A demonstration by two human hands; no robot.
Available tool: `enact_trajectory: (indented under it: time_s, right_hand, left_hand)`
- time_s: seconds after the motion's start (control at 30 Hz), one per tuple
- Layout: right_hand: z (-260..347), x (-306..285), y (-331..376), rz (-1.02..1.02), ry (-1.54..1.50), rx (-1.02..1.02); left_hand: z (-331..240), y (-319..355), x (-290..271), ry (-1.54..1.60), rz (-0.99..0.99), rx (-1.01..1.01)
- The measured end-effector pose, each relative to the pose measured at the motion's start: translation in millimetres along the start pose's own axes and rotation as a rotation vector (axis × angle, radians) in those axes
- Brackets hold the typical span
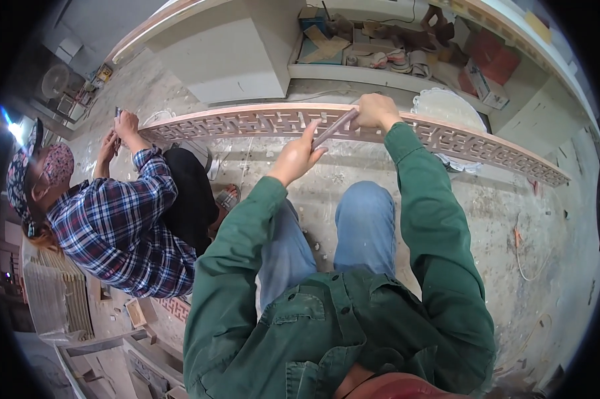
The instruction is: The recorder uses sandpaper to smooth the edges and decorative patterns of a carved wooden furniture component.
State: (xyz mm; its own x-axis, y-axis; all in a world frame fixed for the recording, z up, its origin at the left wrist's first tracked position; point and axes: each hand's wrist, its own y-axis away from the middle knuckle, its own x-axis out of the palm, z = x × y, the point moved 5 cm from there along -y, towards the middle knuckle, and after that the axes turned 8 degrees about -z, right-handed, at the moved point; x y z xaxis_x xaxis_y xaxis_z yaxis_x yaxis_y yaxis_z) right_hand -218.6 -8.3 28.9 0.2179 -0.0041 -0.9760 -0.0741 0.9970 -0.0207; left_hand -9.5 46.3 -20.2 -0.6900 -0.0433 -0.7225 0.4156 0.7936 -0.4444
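Observation:
A long, narrow lattice panel of pinkish wood (280,122) stands on edge in front of me, its cut-out pattern running left to right. My right hand (377,112) is closed round the upper end of a flat, greyish-brown stick (335,128) at the panel's top edge. The stick slants down to the left across the lattice. Near its lower end is my left hand (296,159), thumb and forefinger spread apart. The stick's tip lies in the gap between them; whether they touch it cannot be told. My left hand's other fingers are mostly hidden.
To my left a co-worker in a plaid shirt (114,213) sits with both hands at the panel's left end. Behind the panel are a white cabinet (213,60), a cluttered shelf (373,74) and a white plastic stool (446,110). Wooden frames (123,352) lie lower left.

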Motion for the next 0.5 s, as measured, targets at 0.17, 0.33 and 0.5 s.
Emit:
enact_trajectory:
  time_s: [0.17, 0.33, 0.5]
  right_hand:
    - [0.6, 4.1, 4.5, 0.007, -0.054, 0.014]
    - [3.6, -3.3, 7.5, -0.001, -0.047, -0.025]
    - [2.0, -3.2, 5.1, 0.012, 0.026, 0.006]
  left_hand:
    - [13.1, -13.9, 25.0, 0.065, -0.062, -0.053]
    - [14.2, -9.3, 56.3, 0.168, -0.129, -0.179]
    - [1.8, 1.2, 67.5, 0.393, -0.166, -0.335]
